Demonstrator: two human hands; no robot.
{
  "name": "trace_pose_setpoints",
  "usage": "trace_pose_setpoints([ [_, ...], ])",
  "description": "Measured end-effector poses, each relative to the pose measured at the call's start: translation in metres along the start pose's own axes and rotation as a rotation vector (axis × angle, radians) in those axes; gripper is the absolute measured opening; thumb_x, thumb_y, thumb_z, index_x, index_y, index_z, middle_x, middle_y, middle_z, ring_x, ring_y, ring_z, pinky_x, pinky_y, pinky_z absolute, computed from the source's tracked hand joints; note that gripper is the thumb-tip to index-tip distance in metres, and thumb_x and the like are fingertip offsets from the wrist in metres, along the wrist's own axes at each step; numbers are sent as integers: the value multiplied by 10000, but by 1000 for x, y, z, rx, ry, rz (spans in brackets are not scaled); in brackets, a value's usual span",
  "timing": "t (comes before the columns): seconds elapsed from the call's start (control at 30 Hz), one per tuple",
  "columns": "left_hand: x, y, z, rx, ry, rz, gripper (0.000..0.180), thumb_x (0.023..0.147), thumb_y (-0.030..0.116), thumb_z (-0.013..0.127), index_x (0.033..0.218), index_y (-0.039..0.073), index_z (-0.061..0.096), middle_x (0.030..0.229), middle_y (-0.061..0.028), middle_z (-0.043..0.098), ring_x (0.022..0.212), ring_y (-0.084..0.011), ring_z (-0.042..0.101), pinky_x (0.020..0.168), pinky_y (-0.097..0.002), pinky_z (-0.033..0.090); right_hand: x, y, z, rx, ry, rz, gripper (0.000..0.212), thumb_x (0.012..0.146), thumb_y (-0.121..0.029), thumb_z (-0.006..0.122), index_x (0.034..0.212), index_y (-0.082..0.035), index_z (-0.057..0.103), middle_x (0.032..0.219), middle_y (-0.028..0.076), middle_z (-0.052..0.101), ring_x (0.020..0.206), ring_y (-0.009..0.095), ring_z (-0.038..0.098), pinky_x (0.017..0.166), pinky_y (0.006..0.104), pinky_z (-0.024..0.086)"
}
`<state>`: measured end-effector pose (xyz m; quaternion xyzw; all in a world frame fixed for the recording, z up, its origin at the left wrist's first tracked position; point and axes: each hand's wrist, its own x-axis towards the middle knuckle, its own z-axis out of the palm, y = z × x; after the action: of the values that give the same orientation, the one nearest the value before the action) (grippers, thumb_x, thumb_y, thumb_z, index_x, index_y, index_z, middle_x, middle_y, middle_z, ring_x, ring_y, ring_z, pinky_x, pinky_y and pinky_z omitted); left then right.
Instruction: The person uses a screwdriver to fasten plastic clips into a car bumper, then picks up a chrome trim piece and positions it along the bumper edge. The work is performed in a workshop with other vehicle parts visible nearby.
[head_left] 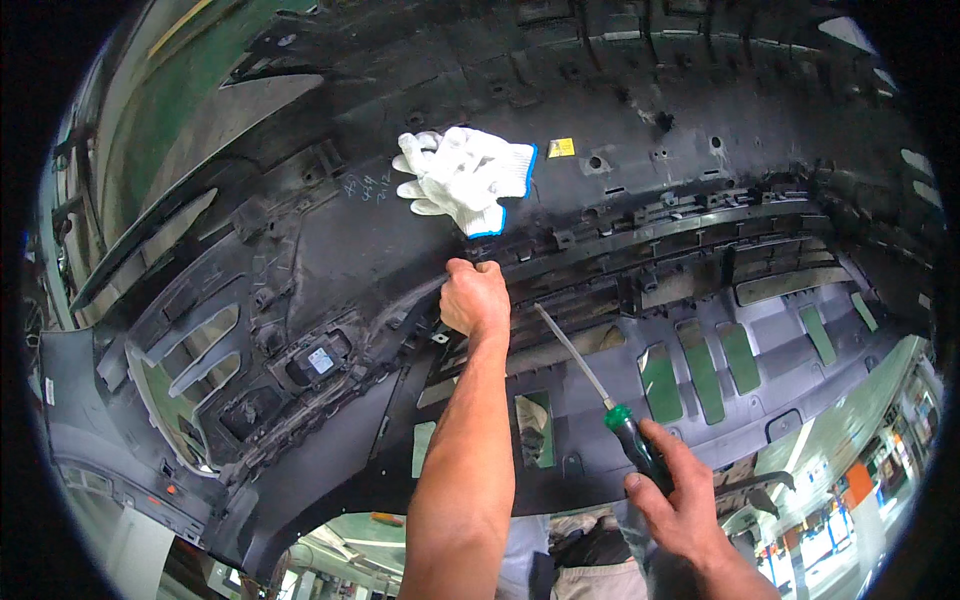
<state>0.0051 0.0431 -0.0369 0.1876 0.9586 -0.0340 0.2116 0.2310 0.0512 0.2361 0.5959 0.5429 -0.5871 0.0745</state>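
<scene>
Right hand (pixel 688 508) grips screwdriver (pixel 618 416); left hand (pixel 476 300), fingertips hidden, perhaps touching bumper (pixel 345 230).

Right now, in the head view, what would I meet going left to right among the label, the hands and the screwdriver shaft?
White label → left hand → screwdriver shaft → right hand.

Screwdriver (pixel 619 416): black handle, green collar, long metal shaft; at 4 o'clock, slanted, tip toward 11, over bumper (pixel 400 240), contact unclear. Bumper: big black plastic shell, curved, inner side showing, spans view 9 to 3 o'clock, slotted openings around 4, cutouts around 8.
</scene>
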Motion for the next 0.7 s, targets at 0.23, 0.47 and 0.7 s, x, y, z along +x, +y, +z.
trace_pose_setpoints([
  [0.23, 7, -1, -5, 49, -48, 30, 210, 804, 251, 678, 839, 44, 684, 825, -225, 729, 820, -435, 720, 733, -555, 560, -1, 6, 2, 11, -6, -34, 566, 873, -140, 729, 1374, 42, 540, 1110, 239, 672, 983, 373, 689, 875, 400, 538],
  [0.47, -2, -11, -14, -137, -79, 25, 179, 810, 197, 674, 852, 23, 678, 813, -211, 722, 775, -398, 712, 707, -508, 566, -4, 4, 6, 51, -79, 80, 574, 875, -143, 731, 1381, 51, 539, 1164, 247, 672, 1060, 354, 690, 934, 381, 526],
  [0.7, -64, -70, -64, -1219, -672, -314, 141, 898, 65, 626, 1027, 8, 625, 820, -110, 710, 658, -170, 683, 616, -258, 549, 30, 19, 27, 501, -119, 379, 670, 825, -36, 711, 1449, 18, 475, 1077, 79, 661, 985, 144, 628, 883, 298, 507],
])
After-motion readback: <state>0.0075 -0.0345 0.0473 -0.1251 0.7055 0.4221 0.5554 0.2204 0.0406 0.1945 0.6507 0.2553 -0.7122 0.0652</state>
